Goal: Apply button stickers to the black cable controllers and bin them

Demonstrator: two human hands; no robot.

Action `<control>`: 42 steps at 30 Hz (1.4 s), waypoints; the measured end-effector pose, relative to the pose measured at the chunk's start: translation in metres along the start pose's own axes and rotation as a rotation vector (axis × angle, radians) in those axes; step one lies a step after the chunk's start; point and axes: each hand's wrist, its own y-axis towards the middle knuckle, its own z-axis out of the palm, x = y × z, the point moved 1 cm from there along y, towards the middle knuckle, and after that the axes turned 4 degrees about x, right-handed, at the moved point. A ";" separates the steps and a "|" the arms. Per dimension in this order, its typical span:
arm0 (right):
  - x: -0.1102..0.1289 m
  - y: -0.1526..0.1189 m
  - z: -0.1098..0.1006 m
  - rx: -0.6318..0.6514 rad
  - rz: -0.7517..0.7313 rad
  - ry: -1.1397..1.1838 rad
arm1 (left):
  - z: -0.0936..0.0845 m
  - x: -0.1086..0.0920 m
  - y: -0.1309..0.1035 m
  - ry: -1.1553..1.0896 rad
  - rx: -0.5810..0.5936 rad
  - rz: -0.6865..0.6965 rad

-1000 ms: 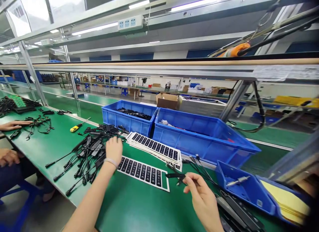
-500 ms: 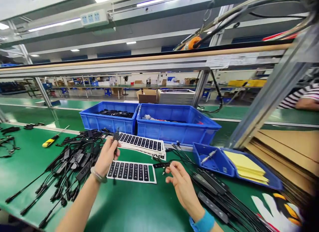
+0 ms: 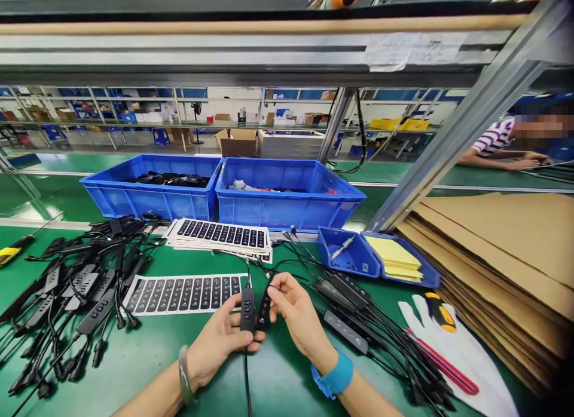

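Observation:
My left hand (image 3: 215,339) holds a slim black cable controller (image 3: 247,303) upright, with the thumb in front and fingers behind. Its cable hangs down over the green bench. Between the thumb and fingertips of my right hand (image 3: 299,315) is a black label sticker (image 3: 264,310) printed with small icons. The sticker is right beside the controller; whether they touch, I cannot tell. Behind my left hand lies a white sheet of label stickers (image 3: 179,294), partly covered by my fingers at its right end. A stack of similar sheets (image 3: 219,236) rests farther back.
Black cabled controllers (image 3: 96,285) are heaped at left, near a yellow screwdriver (image 3: 13,250). More finished-looking controllers (image 3: 345,330) lie at right beside a white glove (image 3: 470,363). Blue bins (image 3: 287,209), yellow paper (image 3: 394,258) and cardboard sheets (image 3: 497,226) stand behind. Another person (image 3: 497,142) sits beyond.
My left hand has come down and right with the controller. The label sticker in my right hand has moved from the sheet's right end to beside the controller. The view has tilted downward.

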 end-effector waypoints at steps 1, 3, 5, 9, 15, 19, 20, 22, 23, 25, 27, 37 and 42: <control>-0.002 -0.001 0.001 0.007 0.009 -0.033 | 0.001 0.002 0.000 -0.007 0.021 -0.011; -0.006 -0.002 0.002 0.024 0.034 -0.091 | 0.003 0.005 0.000 -0.020 0.049 -0.034; -0.009 -0.003 0.002 0.045 0.061 -0.125 | 0.004 0.007 0.000 -0.030 0.058 -0.048; -0.011 -0.005 0.003 0.073 0.093 -0.137 | 0.005 0.008 0.000 -0.041 0.058 -0.065; -0.010 -0.007 0.004 0.082 0.105 -0.154 | 0.005 0.007 0.000 -0.045 0.050 -0.083; -0.011 -0.007 0.004 0.090 0.097 -0.149 | 0.004 0.006 0.000 -0.041 0.055 -0.085; -0.011 -0.007 0.003 0.089 0.096 -0.150 | 0.005 0.005 0.000 -0.037 0.056 -0.088; -0.011 -0.006 0.003 0.085 0.096 -0.150 | 0.005 0.004 0.000 -0.033 0.055 -0.093; -0.011 -0.006 0.003 0.085 0.094 -0.149 | 0.005 0.004 0.000 -0.033 0.054 -0.095; -0.011 -0.006 0.003 0.084 0.091 -0.147 | 0.005 0.004 0.000 -0.033 0.054 -0.095; -0.011 -0.006 0.003 0.078 0.081 -0.151 | 0.005 0.005 0.000 -0.035 0.061 -0.090; -0.009 -0.007 0.006 0.065 0.071 -0.191 | 0.005 0.005 -0.001 -0.022 0.059 -0.085; -0.010 -0.007 0.006 0.055 0.072 -0.200 | 0.005 0.005 0.000 -0.013 0.048 -0.099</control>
